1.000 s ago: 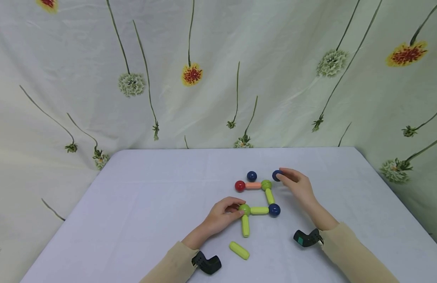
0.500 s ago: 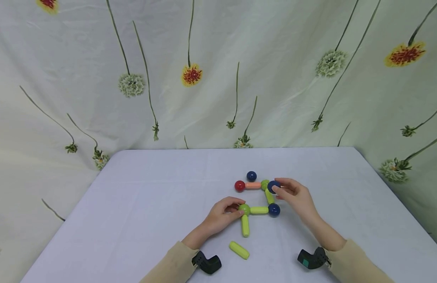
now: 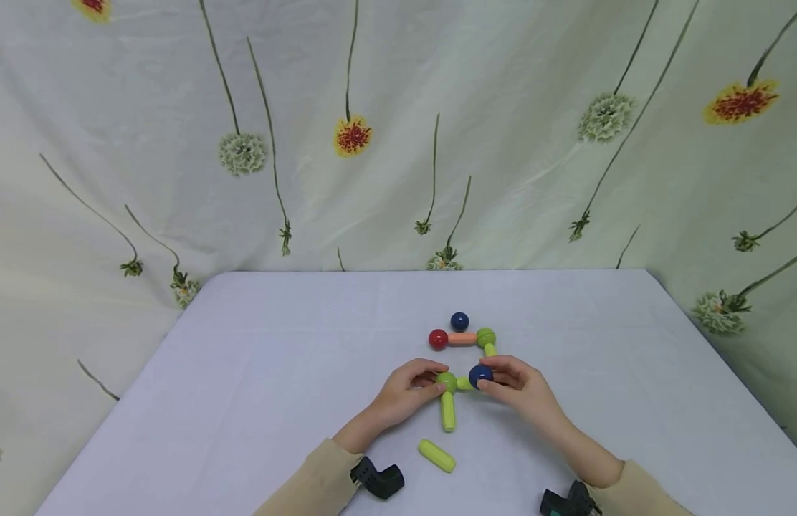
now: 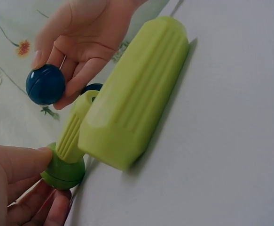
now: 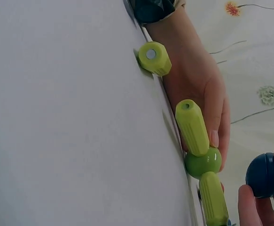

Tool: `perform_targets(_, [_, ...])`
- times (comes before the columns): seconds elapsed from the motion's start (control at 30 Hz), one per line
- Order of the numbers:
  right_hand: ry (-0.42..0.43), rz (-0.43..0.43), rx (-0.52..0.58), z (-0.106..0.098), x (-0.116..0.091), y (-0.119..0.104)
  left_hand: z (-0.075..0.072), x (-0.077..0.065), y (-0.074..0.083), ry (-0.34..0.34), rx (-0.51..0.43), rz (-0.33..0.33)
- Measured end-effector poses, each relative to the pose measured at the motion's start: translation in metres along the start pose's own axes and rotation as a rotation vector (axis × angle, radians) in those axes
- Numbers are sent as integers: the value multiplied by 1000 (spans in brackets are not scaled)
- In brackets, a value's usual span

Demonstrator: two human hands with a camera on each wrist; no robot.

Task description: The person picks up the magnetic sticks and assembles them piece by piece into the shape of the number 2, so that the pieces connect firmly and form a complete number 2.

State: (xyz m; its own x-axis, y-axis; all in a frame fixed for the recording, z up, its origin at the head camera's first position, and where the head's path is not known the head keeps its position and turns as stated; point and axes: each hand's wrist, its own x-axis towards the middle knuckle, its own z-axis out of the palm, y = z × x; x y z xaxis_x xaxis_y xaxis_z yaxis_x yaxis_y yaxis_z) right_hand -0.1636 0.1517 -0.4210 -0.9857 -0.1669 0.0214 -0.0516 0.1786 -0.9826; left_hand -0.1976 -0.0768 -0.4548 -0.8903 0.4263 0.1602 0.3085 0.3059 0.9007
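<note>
My left hand (image 3: 408, 390) pinches a green ball (image 3: 446, 382) between thumb and fingers. Two green rods join that ball: one (image 3: 448, 413) points toward me, the other (image 3: 464, 383) runs right. In my right hand (image 3: 524, 394) a dark blue ball (image 3: 480, 375) is pinched at the fingertips, held above the table over the rightward rod. The left wrist view shows this blue ball (image 4: 45, 84) apart from the green ball (image 4: 64, 169). Behind the right hand, the chain's other blue ball is hidden in the head view; a sliver (image 4: 92, 88) shows in the left wrist view.
Farther back, a green ball (image 3: 486, 337) links a short green rod (image 3: 490, 350) and an orange-pink rod (image 3: 463, 339) ending in a red ball (image 3: 438, 339). A loose blue ball (image 3: 459, 321) lies behind. One loose green rod (image 3: 436, 456) lies near me on the white table (image 3: 276, 373).
My right hand has brought the blue ball toward me and left, from beyond the far green ball to over the rightward rod. The left hand stays on its green ball.
</note>
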Motion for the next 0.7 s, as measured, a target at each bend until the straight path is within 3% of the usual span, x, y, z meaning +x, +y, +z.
perform_targets(0.7, [-387, -82, 32, 10, -7, 11, -1, 0, 1, -4, 18, 2])
